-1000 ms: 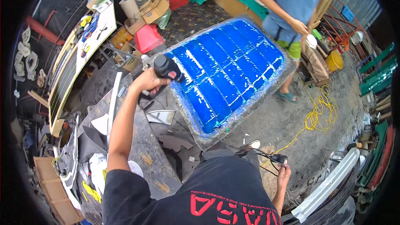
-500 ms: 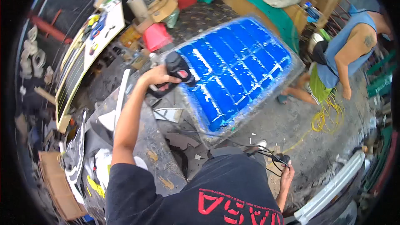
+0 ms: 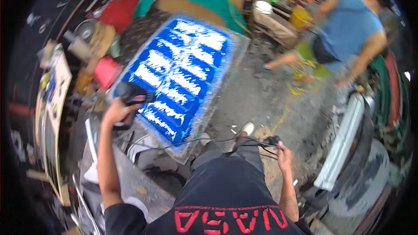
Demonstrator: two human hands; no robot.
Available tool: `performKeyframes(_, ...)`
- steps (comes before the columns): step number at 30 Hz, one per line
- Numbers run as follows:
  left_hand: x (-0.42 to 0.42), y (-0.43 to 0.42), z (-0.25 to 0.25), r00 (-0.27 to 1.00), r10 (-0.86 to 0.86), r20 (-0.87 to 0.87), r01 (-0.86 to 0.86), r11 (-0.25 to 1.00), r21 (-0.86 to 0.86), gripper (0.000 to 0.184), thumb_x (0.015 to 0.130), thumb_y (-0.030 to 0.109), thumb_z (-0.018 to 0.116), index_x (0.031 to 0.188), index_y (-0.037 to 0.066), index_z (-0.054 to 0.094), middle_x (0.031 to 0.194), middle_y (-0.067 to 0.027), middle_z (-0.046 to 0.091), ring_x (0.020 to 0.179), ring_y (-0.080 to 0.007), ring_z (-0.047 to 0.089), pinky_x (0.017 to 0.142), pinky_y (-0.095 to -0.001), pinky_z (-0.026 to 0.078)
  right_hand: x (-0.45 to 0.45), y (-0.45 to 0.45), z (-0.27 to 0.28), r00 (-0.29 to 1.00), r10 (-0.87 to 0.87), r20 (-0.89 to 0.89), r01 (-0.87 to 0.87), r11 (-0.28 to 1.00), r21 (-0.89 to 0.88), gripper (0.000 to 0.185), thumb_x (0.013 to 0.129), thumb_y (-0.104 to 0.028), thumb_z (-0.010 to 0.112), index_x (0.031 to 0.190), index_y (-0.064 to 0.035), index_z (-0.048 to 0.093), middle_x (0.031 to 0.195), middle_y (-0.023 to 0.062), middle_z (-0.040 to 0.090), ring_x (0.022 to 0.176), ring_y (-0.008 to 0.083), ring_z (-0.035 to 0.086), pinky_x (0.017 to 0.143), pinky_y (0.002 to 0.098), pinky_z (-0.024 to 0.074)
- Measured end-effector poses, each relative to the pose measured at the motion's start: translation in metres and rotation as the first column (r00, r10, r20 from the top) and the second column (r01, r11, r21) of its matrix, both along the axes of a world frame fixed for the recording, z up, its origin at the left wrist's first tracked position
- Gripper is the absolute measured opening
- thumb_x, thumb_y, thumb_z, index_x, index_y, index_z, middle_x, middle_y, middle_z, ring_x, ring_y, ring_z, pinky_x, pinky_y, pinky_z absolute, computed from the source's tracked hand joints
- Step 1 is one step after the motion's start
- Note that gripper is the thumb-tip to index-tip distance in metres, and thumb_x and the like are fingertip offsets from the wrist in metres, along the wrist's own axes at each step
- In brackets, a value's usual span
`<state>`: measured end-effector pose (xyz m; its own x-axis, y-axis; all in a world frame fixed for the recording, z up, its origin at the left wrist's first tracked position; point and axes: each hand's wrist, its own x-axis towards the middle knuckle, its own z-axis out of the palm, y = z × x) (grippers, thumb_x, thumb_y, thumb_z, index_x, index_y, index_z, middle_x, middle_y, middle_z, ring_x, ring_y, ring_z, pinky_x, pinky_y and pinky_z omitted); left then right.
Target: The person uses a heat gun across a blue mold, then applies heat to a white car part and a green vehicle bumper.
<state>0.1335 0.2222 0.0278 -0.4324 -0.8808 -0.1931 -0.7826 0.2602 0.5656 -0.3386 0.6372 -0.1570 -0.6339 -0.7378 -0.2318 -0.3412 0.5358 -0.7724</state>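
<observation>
On the left, my left hand [image 3: 116, 112] is wrapped round the grip of a black, drill-like power tool [image 3: 130, 92] with a red label. The tool's front end points right, over the near left edge of a blue slab [image 3: 185, 100] whose raised grid shines with white glare. My right hand [image 3: 284, 159], lower right, pinches a black cable [image 3: 217, 139] near a dark plug-like piece [image 3: 272, 140]. The cable runs left across my legs, past the slab's near corner. Where its left end goes I cannot make out.
A co-worker in a blue sleeveless top [image 3: 348, 30] bends over at the right, beside a yellow cord [image 3: 285, 113]. A long wrapped white bar [image 3: 339, 143] lies lower right. Boards [image 3: 54, 113] stand left, and a red bucket [image 3: 107, 72] sits behind the tool.
My view has swung right, so the slab appears farther left. The co-worker is bent lower, an arm reaching down. Both hands keep their hold, and the cable is stretched straighter between them.
</observation>
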Motion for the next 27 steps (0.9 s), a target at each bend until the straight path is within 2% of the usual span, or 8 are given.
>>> performKeyframes(6, -0.038, 0.004, -0.004, 0.985, 0.134, 0.111, -0.163, 0.935, 0.314, 0.038, 0.074, 0.031, 0.074, 0.095, 0.001, 0.064, 0.07, -0.0094, 0.066, 0.054, -0.0128, 0.061, 0.051, -0.0298, 0.049, -0.065, -0.002, -0.004, 0.982, 0.045, 0.182, -0.06, 0.995, 0.079, 0.032, 0.095, -0.025, 0.047, 0.087, 0.0023, 0.061, 0.066, 0.0043, 0.05, 0.063, 0.0111, 0.043, 0.056, 0.0285, 0.0347)
performKeyframes(10, -0.023, -0.015, -0.022, 0.902, 0.379, 0.209, -0.374, 0.925, -0.064, 0.032, 0.075, 0.029, 0.071, 0.077, -0.002, 0.064, 0.058, -0.0099, 0.062, 0.049, -0.0158, 0.062, 0.048, -0.0315, 0.049, -0.099, -0.025, 0.002, 0.989, 0.044, 0.142, -0.062, 0.991, 0.121, 0.04, 0.096, -0.031, 0.047, 0.077, 0.0029, 0.055, 0.06, 0.0041, 0.042, 0.058, 0.0119, 0.034, 0.051, 0.0318, 0.0284)
performKeyframes(13, -0.022, -0.02, -0.037, 0.911, 0.338, 0.236, -0.111, 0.752, -0.65, 0.033, 0.076, 0.03, 0.071, 0.072, -0.002, 0.063, 0.052, -0.0096, 0.059, 0.045, -0.0163, 0.06, 0.047, -0.0317, 0.049, -0.121, -0.041, -0.007, 0.994, 0.107, -0.019, -0.107, 0.994, -0.004, 0.044, 0.097, -0.032, 0.045, 0.073, 0.0044, 0.05, 0.057, 0.0073, 0.036, 0.056, 0.0148, 0.031, 0.05, 0.0362, 0.0268)
performKeyframes(15, -0.04, 0.0, -0.02, 0.853, 0.46, 0.247, -0.475, 0.88, 0.001, 0.033, 0.078, 0.029, 0.07, 0.071, -0.002, 0.063, 0.051, -0.0092, 0.059, 0.043, -0.0153, 0.059, 0.046, -0.0303, 0.048, -0.138, -0.046, -0.009, 0.989, 0.114, 0.096, -0.126, 0.983, 0.136, 0.044, 0.097, -0.032, 0.045, 0.073, 0.0048, 0.049, 0.057, 0.0082, 0.035, 0.056, 0.0151, 0.031, 0.05, 0.0366, 0.0267)
performKeyframes(19, -0.094, 0.035, 0.005, 0.937, 0.289, 0.197, -0.35, 0.798, 0.491, 0.03, 0.077, 0.027, 0.073, 0.083, 0.0, 0.065, 0.057, -0.0081, 0.061, 0.045, -0.0115, 0.058, 0.043, -0.026, 0.046, -0.166, -0.051, -0.013, 0.983, 0.099, 0.156, -0.12, 0.983, 0.138, 0.048, 0.097, -0.036, 0.045, 0.07, 0.0036, 0.047, 0.057, 0.007, 0.032, 0.056, 0.015, 0.031, 0.049, 0.036, 0.0264)
performKeyframes(23, -0.075, 0.024, -0.026, 0.998, -0.054, 0.04, 0.044, 0.979, 0.201, 0.036, 0.076, 0.032, 0.074, 0.09, 0.0, 0.066, 0.058, -0.0082, 0.061, 0.045, -0.0129, 0.058, 0.043, -0.0269, 0.046, -0.188, -0.058, -0.013, 0.989, 0.119, 0.085, -0.128, 0.985, 0.114, 0.048, 0.097, -0.038, 0.045, 0.07, 0.0022, 0.048, 0.058, 0.004, 0.035, 0.056, 0.0143, 0.032, 0.05, 0.0346, 0.0268)
performKeyframes(25, -0.088, 0.008, -0.005, 0.912, 0.322, 0.253, -0.407, 0.774, 0.485, 0.035, 0.076, 0.032, 0.074, 0.086, 0.0, 0.067, 0.057, -0.0087, 0.062, 0.044, -0.0136, 0.058, 0.043, -0.028, 0.047, -0.189, -0.069, 0.001, 0.99, 0.12, 0.068, -0.127, 0.985, 0.12, 0.048, 0.097, -0.038, 0.045, 0.072, 0.0023, 0.05, 0.059, 0.0032, 0.038, 0.056, 0.0137, 0.033, 0.05, 0.0335, 0.0271)
performKeyframes(27, -0.073, -0.02, -0.017, 0.882, 0.403, 0.244, -0.453, 0.868, 0.203, 0.03, 0.076, 0.029, 0.073, 0.073, 0.0, 0.064, 0.053, -0.0079, 0.06, 0.043, -0.014, 0.058, 0.042, -0.0287, 0.046, -0.192, -0.083, 0.007, 0.989, 0.072, 0.133, -0.093, 0.982, 0.164, 0.046, 0.096, -0.037, 0.046, 0.075, 0.0026, 0.052, 0.06, 0.0029, 0.039, 0.057, 0.0135, 0.034, 0.05, 0.0323, 0.0279)
